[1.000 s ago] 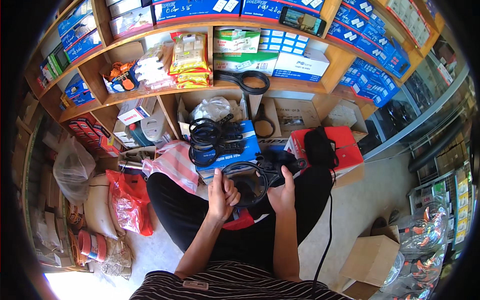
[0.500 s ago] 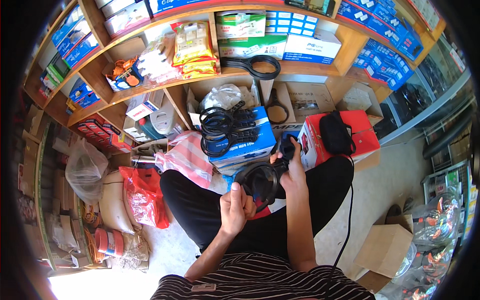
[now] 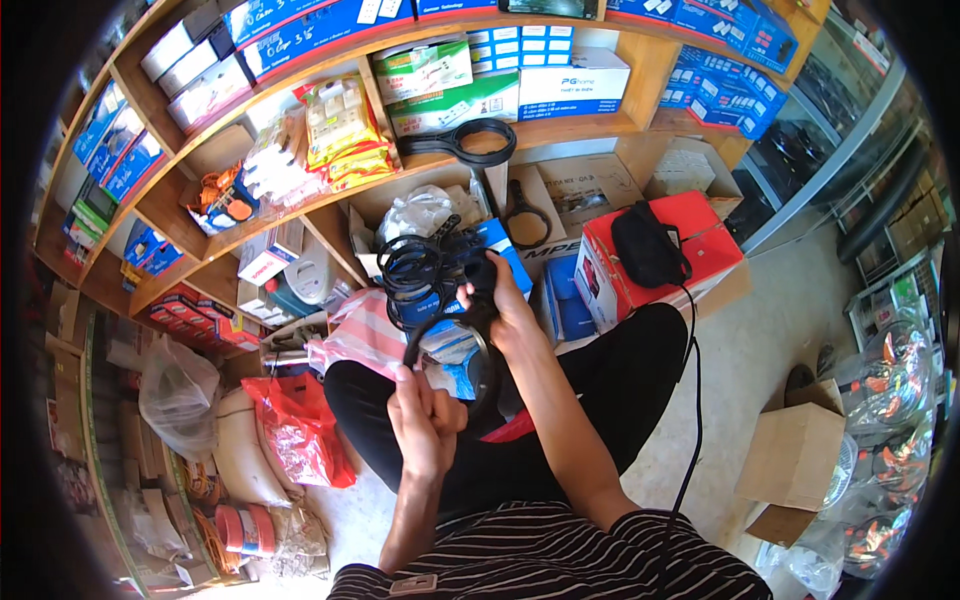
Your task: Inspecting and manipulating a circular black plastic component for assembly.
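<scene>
My right hand (image 3: 512,312) is closed on a black ring-shaped wrench (image 3: 487,372), with its fingers wrapped at the far side where the handle end seems to be. Part of that end blends into a heap of similar black ring wrenches (image 3: 405,285) lying on a blue carton (image 3: 512,262), so I cannot tell where one stops. My left hand (image 3: 427,432) sits at the ring's near left edge. Its fingers are curled and its thumb points up; whether they pinch the rim is partly hidden. Through the ring a blue and white patch shows.
A black pouch (image 3: 645,245) with a cord lies on a red carton (image 3: 715,240) at the right. Wooden shelves (image 3: 340,195) hold boxes and another ring wrench (image 3: 484,143). Plastic bags (image 3: 300,425) stand left of my knees; an open cardboard box (image 3: 793,455) is at lower right.
Both hands and the wrench have moved left. The far end of the wrench now overlaps the heap on the blue carton. A blue box beside the red carton has come into sight; the view has shifted.
</scene>
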The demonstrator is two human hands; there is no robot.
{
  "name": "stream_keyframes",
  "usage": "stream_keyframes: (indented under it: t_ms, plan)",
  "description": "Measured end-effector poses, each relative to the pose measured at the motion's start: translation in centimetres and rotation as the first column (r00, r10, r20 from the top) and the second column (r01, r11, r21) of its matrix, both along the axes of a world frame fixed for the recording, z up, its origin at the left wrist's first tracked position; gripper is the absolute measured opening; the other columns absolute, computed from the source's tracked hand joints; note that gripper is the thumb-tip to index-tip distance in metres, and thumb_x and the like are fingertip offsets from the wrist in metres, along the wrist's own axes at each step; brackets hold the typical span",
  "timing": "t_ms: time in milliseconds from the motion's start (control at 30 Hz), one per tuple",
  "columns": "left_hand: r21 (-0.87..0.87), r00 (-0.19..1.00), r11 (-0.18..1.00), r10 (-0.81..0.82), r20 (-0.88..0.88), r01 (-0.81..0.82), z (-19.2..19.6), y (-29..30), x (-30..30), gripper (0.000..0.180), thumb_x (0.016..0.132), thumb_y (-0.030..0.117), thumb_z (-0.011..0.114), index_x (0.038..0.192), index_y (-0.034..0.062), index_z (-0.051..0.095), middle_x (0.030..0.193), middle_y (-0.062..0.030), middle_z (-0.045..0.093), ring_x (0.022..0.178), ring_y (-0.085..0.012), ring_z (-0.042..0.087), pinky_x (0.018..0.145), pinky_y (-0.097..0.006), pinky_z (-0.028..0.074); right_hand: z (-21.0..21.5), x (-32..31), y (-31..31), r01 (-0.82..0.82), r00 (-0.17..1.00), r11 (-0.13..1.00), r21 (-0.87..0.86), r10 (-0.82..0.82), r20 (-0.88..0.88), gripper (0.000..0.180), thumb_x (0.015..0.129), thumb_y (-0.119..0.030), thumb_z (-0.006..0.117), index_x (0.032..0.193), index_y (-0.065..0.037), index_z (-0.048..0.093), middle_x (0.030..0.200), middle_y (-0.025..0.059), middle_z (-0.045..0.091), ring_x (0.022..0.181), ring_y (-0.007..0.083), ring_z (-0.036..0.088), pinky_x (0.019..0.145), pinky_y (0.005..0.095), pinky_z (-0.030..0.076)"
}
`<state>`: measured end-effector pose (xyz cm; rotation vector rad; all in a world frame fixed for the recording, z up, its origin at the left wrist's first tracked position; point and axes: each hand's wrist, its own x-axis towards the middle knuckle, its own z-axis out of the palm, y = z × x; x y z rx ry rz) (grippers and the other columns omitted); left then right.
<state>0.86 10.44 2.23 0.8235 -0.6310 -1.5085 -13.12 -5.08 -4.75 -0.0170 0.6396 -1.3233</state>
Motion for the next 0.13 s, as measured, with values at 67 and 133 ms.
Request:
stream_keyframes:
  t_ms: [67, 133]
  plan:
    - [0.012, 0.998, 0.999, 0.048, -0.038, -0.047, -0.1, 0.0, 0.7, 0.057, 0.114, 0.048, 0.033, 0.067, 0.0166, 0.031, 0.047, 0.0038, 0.023, 0.040, -0.0094, 0.016, 0.043, -0.031, 0.017, -1.2, 1.2, -1.6, -0.036, 0.999, 0.998, 0.058, 0.036, -0.007, 0.043, 0.104, -0.048, 0.056, 0.094, -0.007, 0.061, 0.067, 0.0073, 0.060, 0.056, 0.0199, 0.060, 0.057, 0.0346, 0.055]
    - [-0.006, 0.998, 0.999, 0.054, -0.042, -0.054, 0.3, 0.4, 0.7, 0.057, 0.112, 0.051, 0.037, 0.066, 0.0178, 0.034, 0.046, 0.0039, 0.024, 0.038, -0.0088, 0.016, 0.042, -0.030, 0.017, -2.3, 1.0, -4.1, -0.090, 0.991, 0.996, 0.012, 0.088, 0.097, 0.055, 0.099, -0.059, 0.058, 0.093, -0.005, 0.060, 0.064, 0.0072, 0.058, 0.055, 0.0241, 0.061, 0.063, 0.0355, 0.062]
